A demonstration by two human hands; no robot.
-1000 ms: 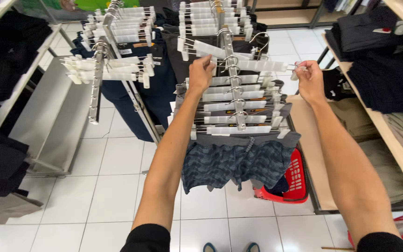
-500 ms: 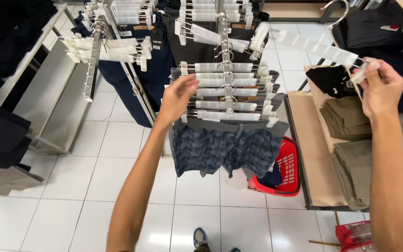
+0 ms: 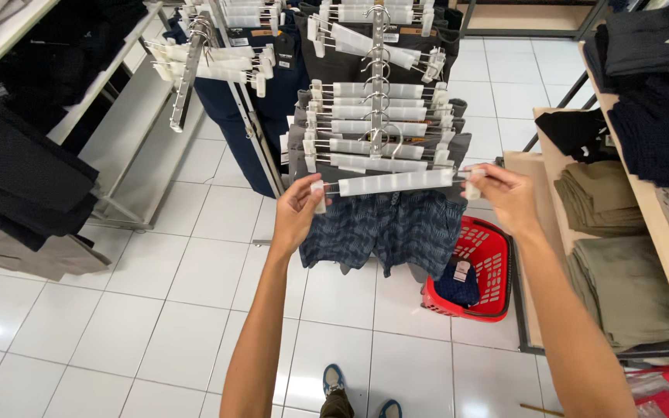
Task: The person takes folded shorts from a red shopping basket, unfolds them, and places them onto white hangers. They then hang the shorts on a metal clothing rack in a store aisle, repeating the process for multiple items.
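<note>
In front of the rack [image 3: 377, 46] of hung shorts, my left hand [image 3: 297, 213] and right hand [image 3: 505, 197] pinch the ends of a white clip hanger [image 3: 392, 183], which I should keep level while hooking it on.

White glossy floor tiles [image 3: 118, 310] run between a metal clothing rack [image 3: 187, 77] and wooden shelves [image 3: 660, 224] of folded garments.

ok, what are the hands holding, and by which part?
Both hold one white clip hanger: left hand pinches its left end clip, right hand its right end clip. Patterned blue shorts hang behind it.
</note>
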